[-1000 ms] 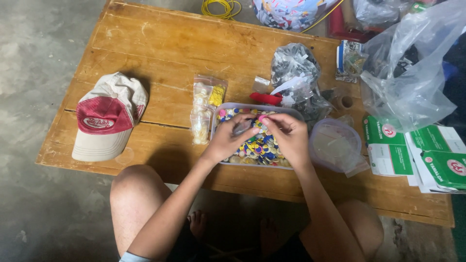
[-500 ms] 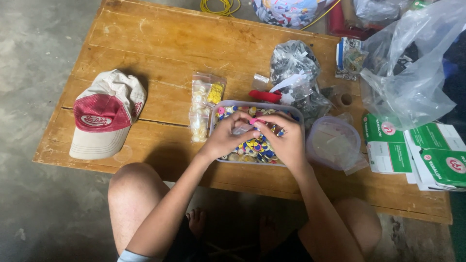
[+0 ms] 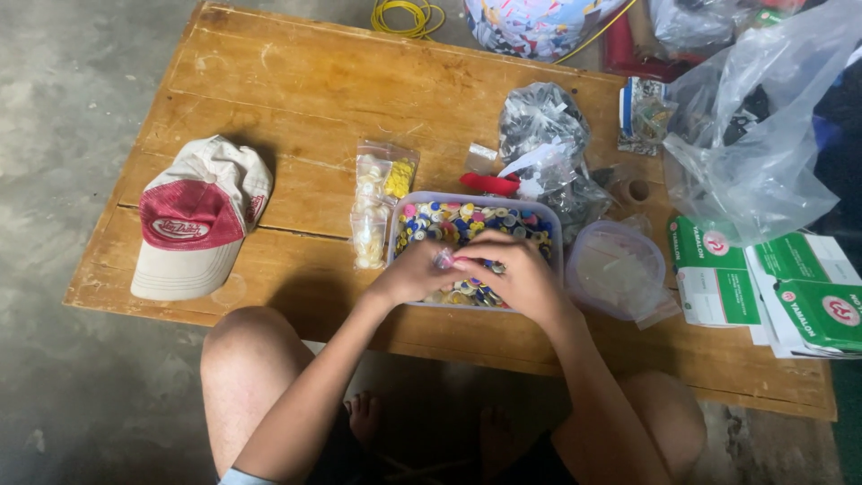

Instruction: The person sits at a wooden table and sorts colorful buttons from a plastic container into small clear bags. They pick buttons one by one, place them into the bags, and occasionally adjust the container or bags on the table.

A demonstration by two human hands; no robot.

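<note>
**Hands meet over a tub of mixed buttons**

Both hands hover over the near half of the clear tub (image 3: 409,202), which sits by the counter's (image 3: 296,81) near edge, its long axis running along that edge. The left hand (image 3: 415,272) and right hand (image 3: 519,274) pinch a small pinkish piece (image 3: 444,260) between their fingertips; which way it points is too small to tell. The tub looks nearly full, so most sorting seems undone. Bagged pale buttons (image 3: 377,202) lie just beside its left end.
</note>
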